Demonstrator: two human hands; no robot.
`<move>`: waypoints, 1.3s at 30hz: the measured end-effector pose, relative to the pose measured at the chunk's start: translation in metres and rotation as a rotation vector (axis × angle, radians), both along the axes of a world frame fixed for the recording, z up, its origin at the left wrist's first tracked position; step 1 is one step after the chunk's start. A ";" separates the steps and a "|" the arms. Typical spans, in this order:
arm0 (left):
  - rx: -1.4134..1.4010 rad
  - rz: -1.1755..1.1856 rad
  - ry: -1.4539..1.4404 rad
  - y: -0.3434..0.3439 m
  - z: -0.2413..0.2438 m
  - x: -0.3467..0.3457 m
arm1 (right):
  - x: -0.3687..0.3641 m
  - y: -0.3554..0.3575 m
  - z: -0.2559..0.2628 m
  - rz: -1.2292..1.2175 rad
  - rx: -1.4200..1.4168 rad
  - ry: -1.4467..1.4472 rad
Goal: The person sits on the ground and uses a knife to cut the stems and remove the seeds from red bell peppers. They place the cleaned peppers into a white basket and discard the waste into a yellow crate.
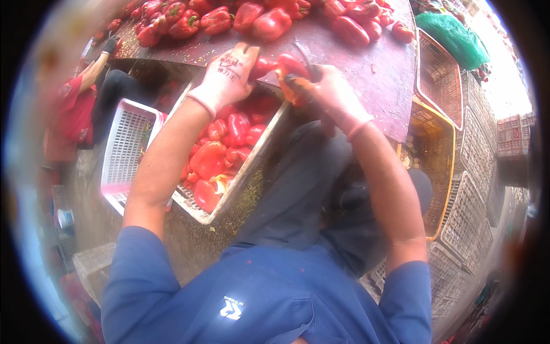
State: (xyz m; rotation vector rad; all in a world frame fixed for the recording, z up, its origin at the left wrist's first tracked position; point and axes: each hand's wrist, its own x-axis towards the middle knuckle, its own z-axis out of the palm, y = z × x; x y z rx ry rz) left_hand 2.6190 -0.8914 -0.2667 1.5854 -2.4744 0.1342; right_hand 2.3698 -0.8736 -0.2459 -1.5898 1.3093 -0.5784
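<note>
My left hand (230, 73), in a pale glove bearing print, grips a piece of red bell pepper (261, 68) by the table's near edge. My right hand (337, 92), gloved too, with dark fingertips, holds another red pepper piece (292, 64), its paler inside partly showing. A thin curved blade (303, 53) rises beside the right thumb; its handle is mostly hidden by that hand. Below my hands, a dirty white plastic crate (245, 180) contains several red peppers and opened pieces (208, 159). Whole red peppers (271, 23) are heaped on the table (378, 81) beyond my hands.
At left stands a white basket (129, 146); beyond it sits a co-worker in a red top (75, 107), one dark-gloved hand (111, 44) at the peppers. A yellow crate (444, 172) with scraps stands right, beside stacked crates (466, 215). A green net sack (451, 41) lies upper right.
</note>
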 end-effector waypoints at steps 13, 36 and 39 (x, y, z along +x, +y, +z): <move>0.429 0.468 1.676 0.037 -0.106 0.116 | 0.091 -0.033 -0.048 0.219 -0.536 0.360; 0.571 0.080 2.296 0.075 -0.096 -0.005 | 0.086 0.024 -0.070 0.047 -0.185 -0.031; 0.637 0.340 2.117 0.079 -0.101 -0.003 | 0.084 0.021 -0.062 0.095 -0.041 -0.168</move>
